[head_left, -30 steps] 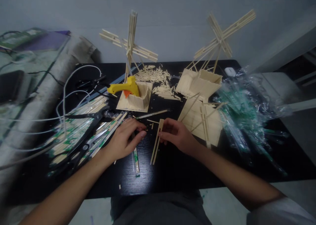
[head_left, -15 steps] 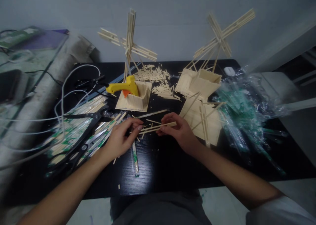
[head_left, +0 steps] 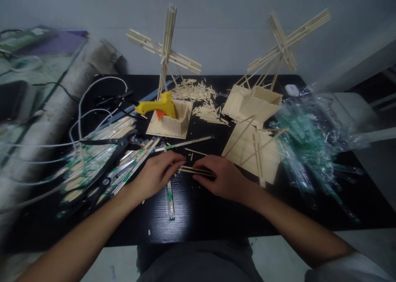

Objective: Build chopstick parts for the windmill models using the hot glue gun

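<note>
A short bundle of thin wooden sticks (head_left: 193, 170) lies flat and crosswise on the black table (head_left: 216, 216) between my hands. My left hand (head_left: 154, 175) pinches its left end with thumb and fingers. My right hand (head_left: 220, 178) lies over its right end, fingers curled down on it. A wrapped chopstick (head_left: 170, 200) lies under my left hand, pointing toward me. Just right of my right hand sits a flat panel of glued sticks (head_left: 252, 152).
A yellow glue gun (head_left: 156, 106) rests in a small stick box (head_left: 170, 123) behind my hands. Two stick windmills (head_left: 167, 46) (head_left: 280, 42) stand at the back. Scissors (head_left: 108, 178), wrapped chopsticks and white cables lie left. Crumpled plastic wrappers (head_left: 306, 145) pile up right.
The stick bundle turned from pointing at me in my right hand to crosswise, was taken by both hands, and now lies pressed on the table.
</note>
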### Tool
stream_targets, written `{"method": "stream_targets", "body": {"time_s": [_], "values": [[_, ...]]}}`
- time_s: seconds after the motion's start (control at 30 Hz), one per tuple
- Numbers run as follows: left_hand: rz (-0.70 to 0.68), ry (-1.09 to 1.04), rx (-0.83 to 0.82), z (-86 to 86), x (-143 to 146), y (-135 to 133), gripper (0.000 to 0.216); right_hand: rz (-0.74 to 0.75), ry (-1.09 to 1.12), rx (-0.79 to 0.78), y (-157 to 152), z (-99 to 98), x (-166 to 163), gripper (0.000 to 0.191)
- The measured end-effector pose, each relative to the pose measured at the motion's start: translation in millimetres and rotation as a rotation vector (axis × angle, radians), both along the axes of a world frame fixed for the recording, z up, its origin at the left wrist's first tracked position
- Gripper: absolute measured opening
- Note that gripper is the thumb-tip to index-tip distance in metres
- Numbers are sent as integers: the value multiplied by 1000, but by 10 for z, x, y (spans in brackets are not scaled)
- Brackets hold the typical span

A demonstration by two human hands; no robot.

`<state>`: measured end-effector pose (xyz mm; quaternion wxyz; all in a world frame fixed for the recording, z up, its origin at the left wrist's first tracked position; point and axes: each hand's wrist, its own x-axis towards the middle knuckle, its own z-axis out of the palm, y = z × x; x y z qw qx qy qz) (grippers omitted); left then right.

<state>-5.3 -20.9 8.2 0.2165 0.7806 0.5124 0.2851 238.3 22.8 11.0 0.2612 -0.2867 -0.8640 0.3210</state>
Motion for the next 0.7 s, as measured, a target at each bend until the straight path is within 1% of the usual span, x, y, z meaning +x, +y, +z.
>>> {"method": "stream_targets", "body": {"time_s": [0.1, 0.23, 0.57, 0.7], "values": [[-34, -1, 7, 10, 61, -5, 16, 47, 7, 159, -24, -83, -25, 18], [-56, -8, 10, 6, 100, -10, 16, 91, 10, 249, -32, -141, -42, 14], [-21, -11, 36, -6, 9, 25, 13, 11, -30, 244, -10, -157, -14, 8], [-42, 50, 42, 6, -62, 39, 22, -18, 8, 228, -10, -155, -7, 7]]}}
